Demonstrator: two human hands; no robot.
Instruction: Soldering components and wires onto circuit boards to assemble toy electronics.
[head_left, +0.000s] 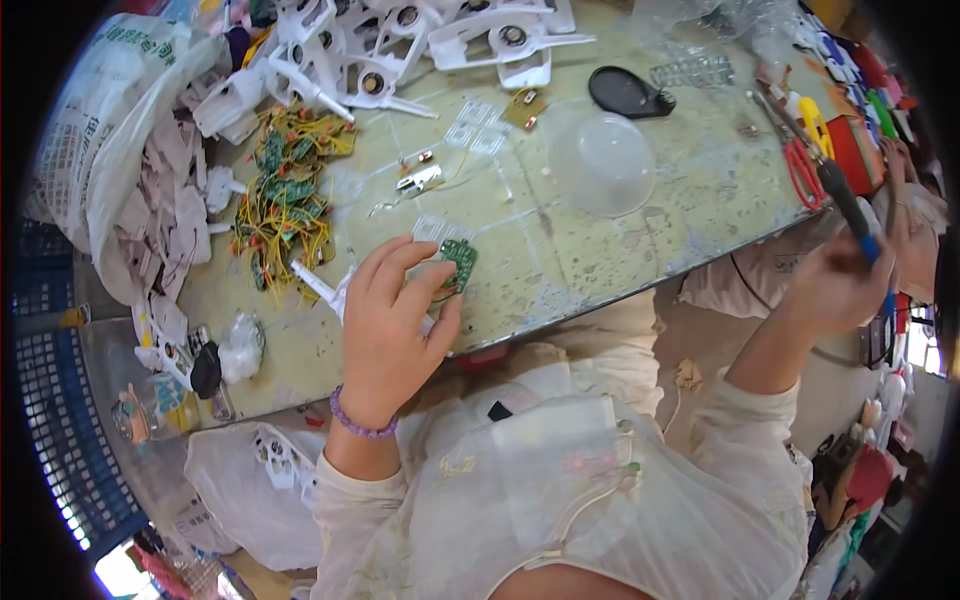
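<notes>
Pinching a small green circuit board [460,262] by its near-left edge, the left hand [393,305] is above the pale, scuffed worktop [560,250], with the board just beyond its fingertips. The right hand [835,282], well apart from it and out past the worktop's near edge, is wrapped round a slim tool with a dark grip and blue rear end [848,205], apparently a soldering iron, its front pointing away from the body. Under the left hand's near side lies a white plastic part with a narrow arm [318,285]; to that hand's left sits a tangle of green boards with yellow wires [290,200], and beyond its fingertips a shiny silver metal piece [420,180]. Red-handled scissors [803,175] lie just left of the right hand's tool, and a translucent plastic bowl [603,165] stands between the hands. For good work here, the board would best be held by its rim alone, face up and steady, with the fingertips kept back from any spot that the tool's front might meet. Bringing the tool over calls for a path that avoids the bowl and scissors, and resting the left wrist on the worktop should damp any shake. Loose yellow wires nearby could snag, so a little room around the board would help.
</notes>
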